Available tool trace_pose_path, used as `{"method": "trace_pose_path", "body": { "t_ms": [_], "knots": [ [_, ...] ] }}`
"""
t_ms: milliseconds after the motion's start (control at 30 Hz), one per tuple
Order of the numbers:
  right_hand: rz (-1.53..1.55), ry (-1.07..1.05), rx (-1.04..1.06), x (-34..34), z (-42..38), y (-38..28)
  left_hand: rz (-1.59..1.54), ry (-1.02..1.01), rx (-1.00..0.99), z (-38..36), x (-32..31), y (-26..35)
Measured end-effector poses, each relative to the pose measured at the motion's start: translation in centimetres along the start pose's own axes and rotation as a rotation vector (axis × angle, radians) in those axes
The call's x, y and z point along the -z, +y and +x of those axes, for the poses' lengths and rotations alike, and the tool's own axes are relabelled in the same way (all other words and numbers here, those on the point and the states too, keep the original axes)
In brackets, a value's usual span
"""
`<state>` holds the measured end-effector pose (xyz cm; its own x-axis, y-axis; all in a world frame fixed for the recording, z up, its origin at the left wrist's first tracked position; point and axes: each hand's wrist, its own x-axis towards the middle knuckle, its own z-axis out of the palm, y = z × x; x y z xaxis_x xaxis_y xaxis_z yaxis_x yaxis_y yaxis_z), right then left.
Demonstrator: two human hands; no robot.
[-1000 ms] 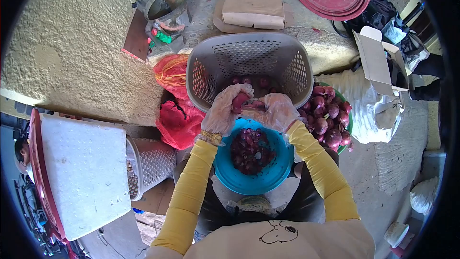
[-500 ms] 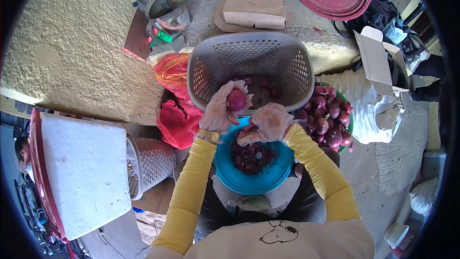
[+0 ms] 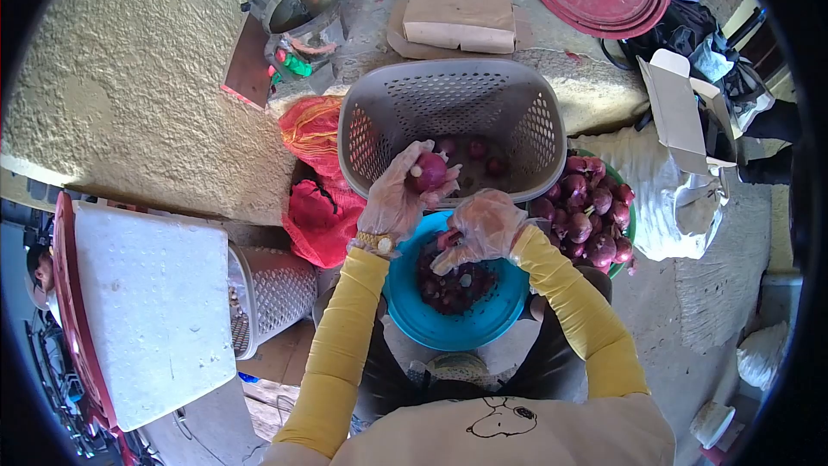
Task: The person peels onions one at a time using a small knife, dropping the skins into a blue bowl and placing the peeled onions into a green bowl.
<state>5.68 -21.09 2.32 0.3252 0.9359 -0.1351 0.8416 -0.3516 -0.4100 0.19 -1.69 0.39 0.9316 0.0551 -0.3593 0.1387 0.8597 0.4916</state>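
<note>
One head-worn camera looks forward and steeply down from close above, the turquoise basin point(image 3: 457, 334) toward five o'clock.

A round, glossy reddish-purple onion point(image 3: 430, 174) in the left hand point(image 3: 394, 198), by the grey basket's near rim point(image 3: 542, 191).

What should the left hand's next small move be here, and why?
I'd suggest the left hand reach forward and release its onion into the grey basket: the onion looks smooth and glossy, it is by the near rim, and a few similar onions lie inside. The right hand is over the blue basin, leaving that way free.
</note>
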Motion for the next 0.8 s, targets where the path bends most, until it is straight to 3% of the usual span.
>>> {"method": "trace_pose_path", "body": {
  "t_ms": [100,167,200,267,333,400,467,567,633,800],
  "knots": [
    [-0.016,0.162,-0.019,-0.3,0.2,0.4,0.046,-0.009,-0.007,-0.3,-0.2,-0.1],
    [0.11,0.425,-0.129,0.2,0.3,0.5,0.079,-0.008,-0.027,-0.3,-0.2,0.1],
    [0.223,0.512,-0.153,0.4,0.2,0.7,0.019,-0.107,0.031,-0.1,0.4,0.4],
    [0.198,0.525,-0.213,0.7,0.0,1.4,-0.041,-0.212,0.087,0.5,1.2,0.3],
    [0.174,0.534,-0.271,1.3,0.0,1.5,-0.112,-0.161,0.121,0.7,1.5,-0.2],
    [0.199,0.401,-0.387,2.2,-0.2,1.2,-0.114,-0.082,0.105,0.8,1.1,-1.2],
    [0.218,0.427,-0.368,1.9,-0.2,1.3,-0.115,-0.004,0.088,0.8,1.1,-1.6],
    [0.216,0.47,-0.36,1.7,-0.2,1.2,-0.134,-0.037,0.094,1.3,2.2,-1.9],
    [0.193,0.49,-0.371,1.8,-0.2,1.1,-0.146,-0.169,0.118,1.2,2.2,-1.7],
    [0.266,0.447,-0.349,1.3,-0.2,1.4,-0.215,-0.194,0.154,1.0,1.4,-1.5]
  ]
}}
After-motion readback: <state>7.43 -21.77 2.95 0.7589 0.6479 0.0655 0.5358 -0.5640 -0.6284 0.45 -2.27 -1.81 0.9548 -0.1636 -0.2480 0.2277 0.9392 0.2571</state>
